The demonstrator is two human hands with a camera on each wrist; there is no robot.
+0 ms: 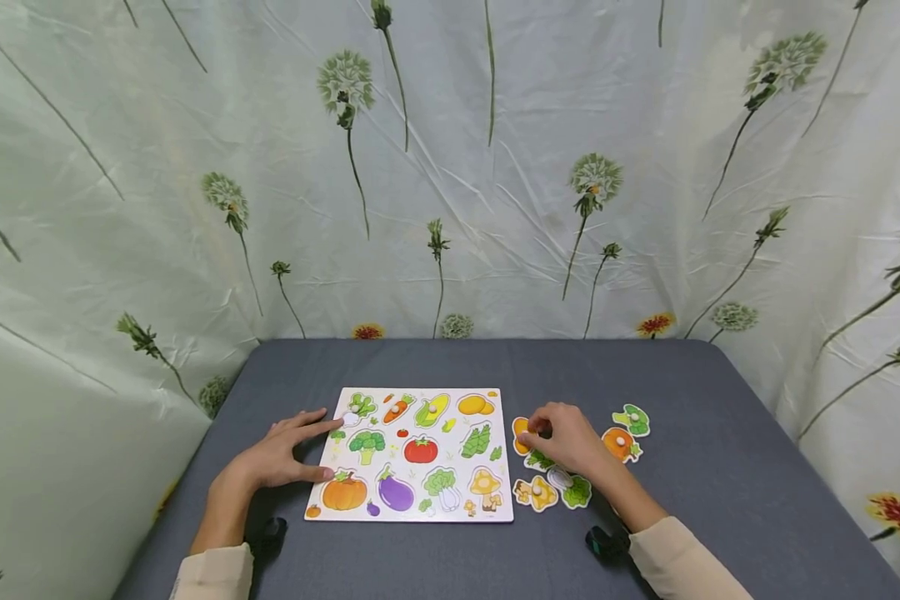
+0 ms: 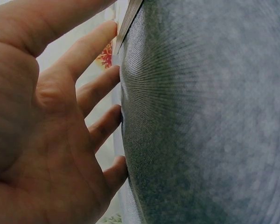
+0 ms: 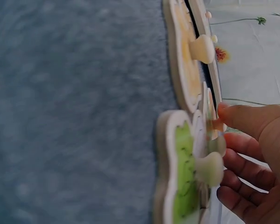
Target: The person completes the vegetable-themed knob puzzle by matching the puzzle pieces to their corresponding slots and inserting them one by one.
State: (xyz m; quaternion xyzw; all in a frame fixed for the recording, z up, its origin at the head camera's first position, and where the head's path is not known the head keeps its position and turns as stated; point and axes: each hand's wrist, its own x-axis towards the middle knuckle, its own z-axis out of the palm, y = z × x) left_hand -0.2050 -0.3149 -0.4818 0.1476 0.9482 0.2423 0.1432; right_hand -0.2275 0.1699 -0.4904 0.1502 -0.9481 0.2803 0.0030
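A white wooden vegetable puzzle board [image 1: 390,454] lies on the table, with the carrot piece [image 1: 398,408] and corn piece [image 1: 431,410] in its top row. My left hand [image 1: 281,454] is spread at its left side, thumb and index finger touching the edge. To the right of the board, my right hand [image 1: 567,437] pinches at an orange puzzle piece [image 1: 521,433] with thumb and index finger; the curled fingers partly hide the contact. Close beside it lie a mushroom piece [image 1: 543,493] and a leafy cabbage piece [image 1: 576,493], whose knobs stick up in the right wrist view.
A pumpkin piece [image 1: 617,443] and a broccoli piece [image 1: 633,419] lie right of the right hand. Grey cloth covers the table [image 1: 420,558]. Behind stands a pale curtain [image 1: 495,200] printed with dandelions.
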